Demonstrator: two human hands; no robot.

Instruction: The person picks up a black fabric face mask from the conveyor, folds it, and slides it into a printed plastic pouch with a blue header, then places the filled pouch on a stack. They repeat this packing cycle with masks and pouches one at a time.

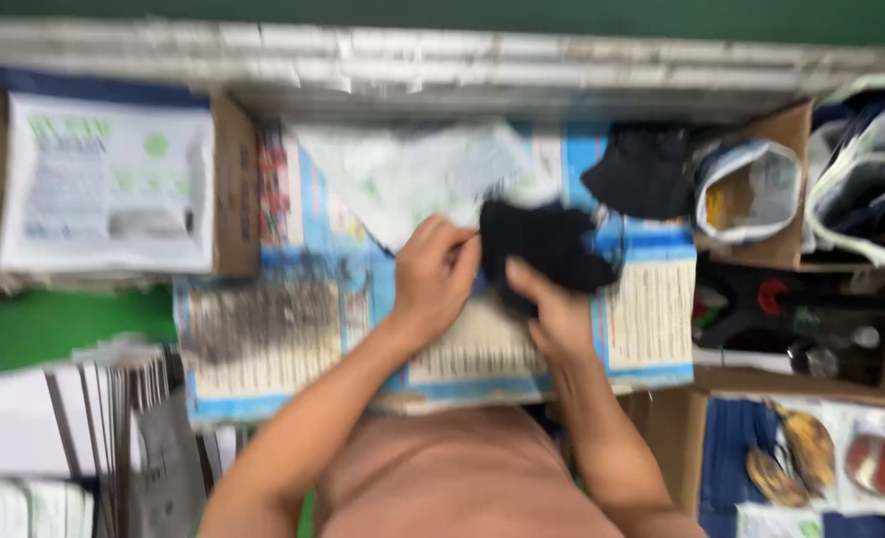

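Observation:
The frame is blurred by motion. My left hand (pixel 431 274) and my right hand (pixel 552 314) both grip a black piece of cloth (pixel 542 244) over a work surface covered with blue and white printed paper (pixel 652 309). The left hand holds the cloth's left edge, the right hand its lower edge. A pale plastic bag (pixel 413 174) lies just behind the hands. A second black piece of cloth (pixel 642 169) lies to the back right.
A cardboard box with a printed sheet (pixel 109 184) stands at the left. More cardboard boxes with white and dark bags (pixel 751 189) sit at the right. Stacked white sheets (pixel 54 438) are at the lower left, packaged items (pixel 811 458) at the lower right.

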